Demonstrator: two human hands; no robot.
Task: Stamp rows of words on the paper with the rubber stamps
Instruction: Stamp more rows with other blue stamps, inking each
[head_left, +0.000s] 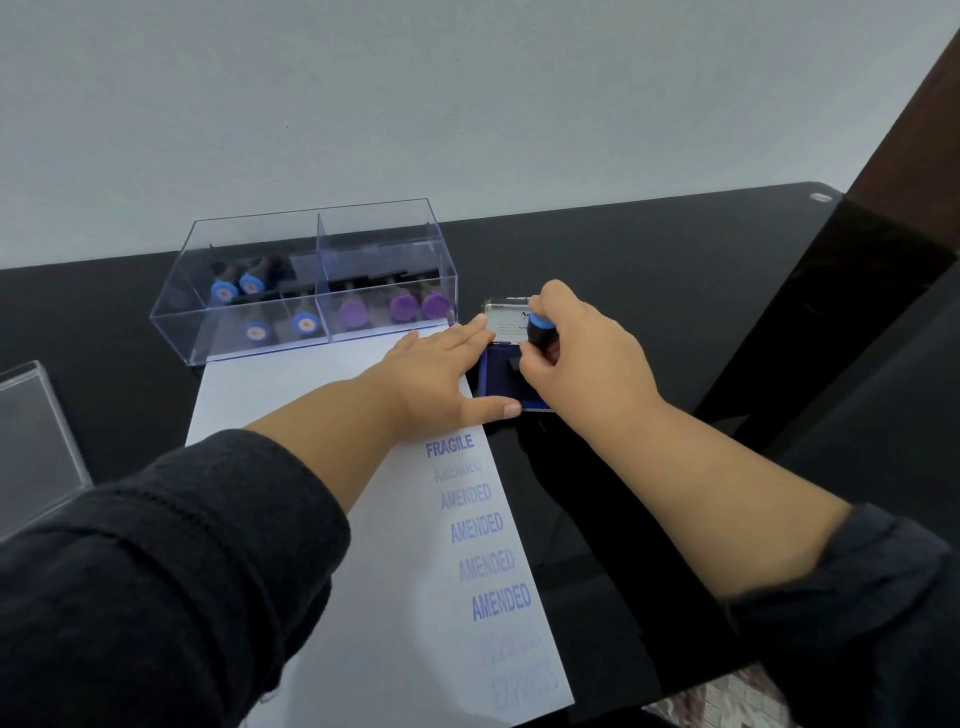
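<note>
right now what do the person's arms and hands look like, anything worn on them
Both arms wear dark, near-black knit sleeves pushed up, leaving the forearms bare. The left hand and right hand are bare: no gloves, and no rings, watch or bracelet visible. The fingers have short, unpainted nails.

Both arms wear dark charcoal knit sleeves (156, 571) pushed up the forearms, leaving the left hand (441, 374) and right hand (587, 358) bare.

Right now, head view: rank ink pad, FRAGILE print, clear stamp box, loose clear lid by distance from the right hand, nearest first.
1. Ink pad: directly under the right hand.
2. FRAGILE print: on the paper, lower left of the hand.
3. Clear stamp box: farther left, toward the wall.
4. Loose clear lid: far left table edge.
</note>
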